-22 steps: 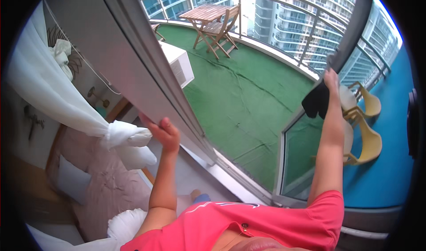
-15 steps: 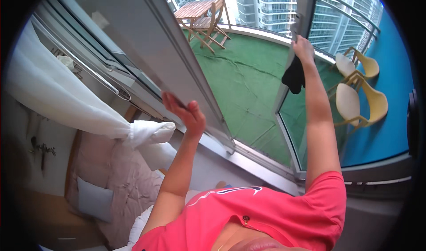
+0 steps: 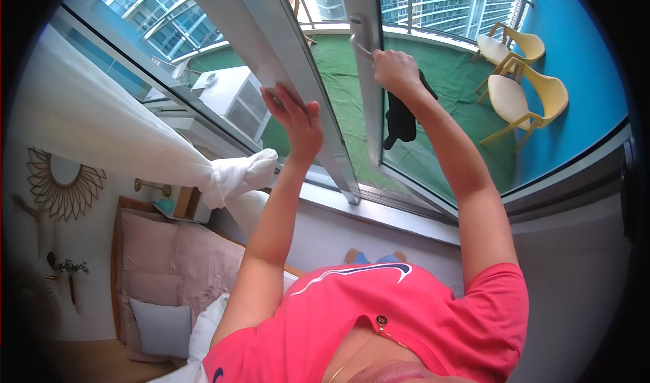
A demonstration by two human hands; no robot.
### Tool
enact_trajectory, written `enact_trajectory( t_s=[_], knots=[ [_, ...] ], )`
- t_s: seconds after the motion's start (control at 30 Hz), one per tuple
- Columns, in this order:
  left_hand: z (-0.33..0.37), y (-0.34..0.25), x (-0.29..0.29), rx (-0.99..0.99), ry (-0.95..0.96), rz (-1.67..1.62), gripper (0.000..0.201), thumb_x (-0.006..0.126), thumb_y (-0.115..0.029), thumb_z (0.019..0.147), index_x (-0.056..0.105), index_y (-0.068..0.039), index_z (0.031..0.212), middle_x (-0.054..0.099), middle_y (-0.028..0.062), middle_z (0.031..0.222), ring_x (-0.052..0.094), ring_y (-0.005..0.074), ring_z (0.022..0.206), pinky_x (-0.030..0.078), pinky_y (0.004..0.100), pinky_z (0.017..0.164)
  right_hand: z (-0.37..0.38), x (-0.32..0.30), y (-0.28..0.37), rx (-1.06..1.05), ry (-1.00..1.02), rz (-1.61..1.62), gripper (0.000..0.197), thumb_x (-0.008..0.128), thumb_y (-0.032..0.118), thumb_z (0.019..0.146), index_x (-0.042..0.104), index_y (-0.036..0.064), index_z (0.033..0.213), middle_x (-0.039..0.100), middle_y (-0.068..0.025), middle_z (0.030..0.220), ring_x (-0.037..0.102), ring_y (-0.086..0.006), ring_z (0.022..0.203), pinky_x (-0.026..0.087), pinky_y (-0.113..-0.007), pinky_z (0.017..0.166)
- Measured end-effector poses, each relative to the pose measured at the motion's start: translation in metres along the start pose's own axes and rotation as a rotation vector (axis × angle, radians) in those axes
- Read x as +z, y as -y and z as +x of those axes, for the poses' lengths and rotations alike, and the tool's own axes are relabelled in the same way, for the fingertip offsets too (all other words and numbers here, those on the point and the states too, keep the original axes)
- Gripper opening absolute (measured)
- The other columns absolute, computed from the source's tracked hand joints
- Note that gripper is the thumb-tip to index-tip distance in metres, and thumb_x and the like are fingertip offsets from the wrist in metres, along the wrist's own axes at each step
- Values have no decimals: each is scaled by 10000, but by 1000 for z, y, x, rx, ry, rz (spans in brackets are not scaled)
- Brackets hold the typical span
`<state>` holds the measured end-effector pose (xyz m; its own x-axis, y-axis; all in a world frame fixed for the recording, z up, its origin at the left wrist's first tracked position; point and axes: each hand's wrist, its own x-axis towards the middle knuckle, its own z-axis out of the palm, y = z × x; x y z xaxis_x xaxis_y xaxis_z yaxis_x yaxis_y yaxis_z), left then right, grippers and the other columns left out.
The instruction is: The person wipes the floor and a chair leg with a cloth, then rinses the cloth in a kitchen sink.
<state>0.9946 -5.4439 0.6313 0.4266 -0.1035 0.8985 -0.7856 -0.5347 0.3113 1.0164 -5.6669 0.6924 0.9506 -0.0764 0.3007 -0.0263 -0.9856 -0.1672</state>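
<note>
My right hand (image 3: 398,71) is closed at the lever handle (image 3: 362,46) of a glass balcony door with a pale metal frame (image 3: 365,105). A black cloth (image 3: 401,119) hangs just below this hand; whether the fingers also grip it is hidden. My left hand (image 3: 298,122) rests with fingers extended against the wide fixed metal frame (image 3: 247,37) on the left side of the doorway. Between that frame and the door edge, a narrow gap shows the balcony's green turf (image 3: 342,78).
A knotted white curtain (image 3: 240,176) hangs beside my left forearm. Behind it are a bed (image 3: 203,268) and a sunburst mirror (image 3: 66,173). Through the glass I see yellow chairs (image 3: 511,95), a white outdoor unit (image 3: 233,98) and a railing (image 3: 460,37). A sill (image 3: 386,210) runs underneath.
The door has swung leftward with my right hand, narrowing the opening. My left hand has come up against the frame. The view has also shifted.
</note>
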Motion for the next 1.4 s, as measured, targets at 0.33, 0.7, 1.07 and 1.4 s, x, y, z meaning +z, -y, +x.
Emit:
enact_trajectory(
  t_s=[0.33,0.7,1.07,1.4],
  knots=[
    [2,-22,-24,-91,69,61,693,101,-549,938,103,-91,1459,-49,245,1478,-16,405,1369,12,510,1066,-83,-42,41,-161,118,-30,149,561,93,763,688,67,837,682,-129,840,671,-289,816,536,-376,698],
    [28,-57,-55,-139,-238,87,607,232,-489,969,400,-12,1305,344,195,1355,333,295,1249,251,443,1022,-128,-28,54,-163,-34,111,107,538,117,768,618,77,827,645,-144,759,647,-322,737,512,-430,636],
    [-7,-86,-2,-640,455,-30,508,610,-500,799,606,-24,621,601,122,572,591,358,569,472,433,598,-177,54,70,175,-100,752,324,621,248,809,513,-4,981,575,-225,932,560,-421,894,458,-457,756],
    [-26,-54,-10,-260,-90,196,993,786,-216,597,187,52,1342,244,311,1338,255,456,1264,267,500,1032,-158,-301,2,-89,-1105,481,477,704,361,750,492,-8,966,571,-184,873,574,-294,797,457,-355,711]
  ],
)
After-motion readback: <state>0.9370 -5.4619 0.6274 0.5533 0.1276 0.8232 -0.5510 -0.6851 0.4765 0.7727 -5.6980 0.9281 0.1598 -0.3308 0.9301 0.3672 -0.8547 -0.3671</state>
